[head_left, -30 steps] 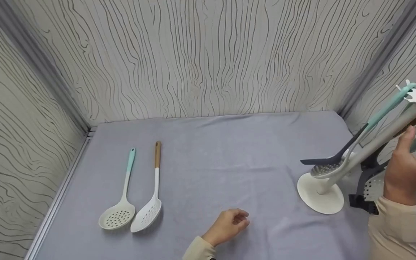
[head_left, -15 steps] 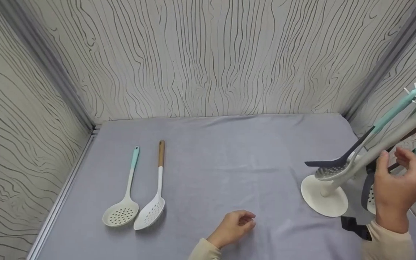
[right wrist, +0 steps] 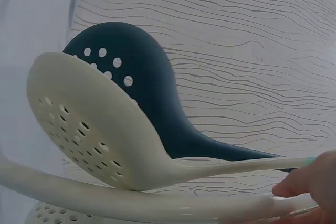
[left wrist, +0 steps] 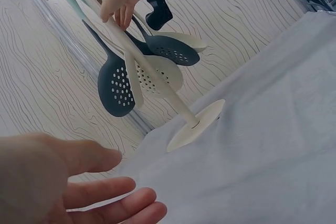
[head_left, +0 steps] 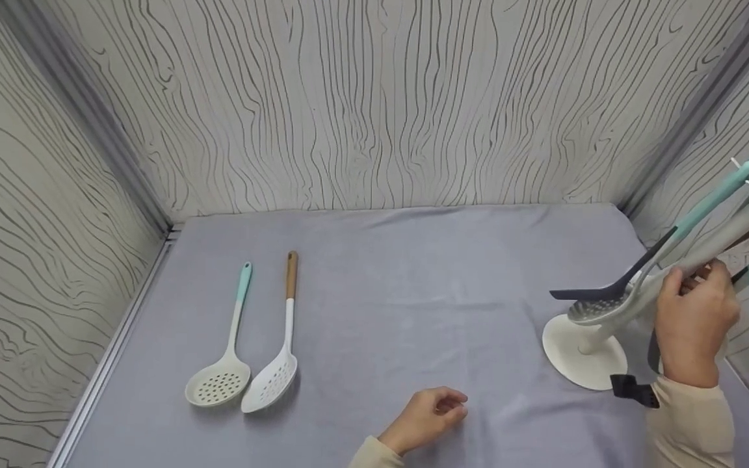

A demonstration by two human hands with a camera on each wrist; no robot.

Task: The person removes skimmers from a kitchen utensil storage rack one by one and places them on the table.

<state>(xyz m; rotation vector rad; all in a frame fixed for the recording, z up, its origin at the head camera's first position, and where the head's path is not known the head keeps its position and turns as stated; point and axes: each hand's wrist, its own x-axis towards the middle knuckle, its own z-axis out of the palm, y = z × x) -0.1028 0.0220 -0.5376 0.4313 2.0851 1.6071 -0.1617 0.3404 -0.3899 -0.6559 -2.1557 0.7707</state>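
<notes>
A cream utensil stand [head_left: 584,372] with a round base and slim pole is at the right. Green-handled and brown-handled utensils hang around it, among them a dark skimmer [left wrist: 113,90] and a cream skimmer [right wrist: 94,114]. My right hand [head_left: 696,328] grips the pole partway up, its thumb on the near side and fingers partly hidden behind. Over the cloth at the front middle, my left hand [head_left: 423,419] has loosely bent fingers with nothing in them. In the left wrist view its fingers [left wrist: 100,191] are apart from the stand.
A cream skimmer with a green handle [head_left: 238,292] and a white slotted spoon [head_left: 274,387] with a brown handle lie side by side on the left of the grey cloth [head_left: 400,273]. Wood-patterned panels [head_left: 374,104] enclose the back and both sides.
My right hand drew back from the pole, then came leftward and closed on it. The left hand shifted slightly right. The two utensils on the cloth stayed put.
</notes>
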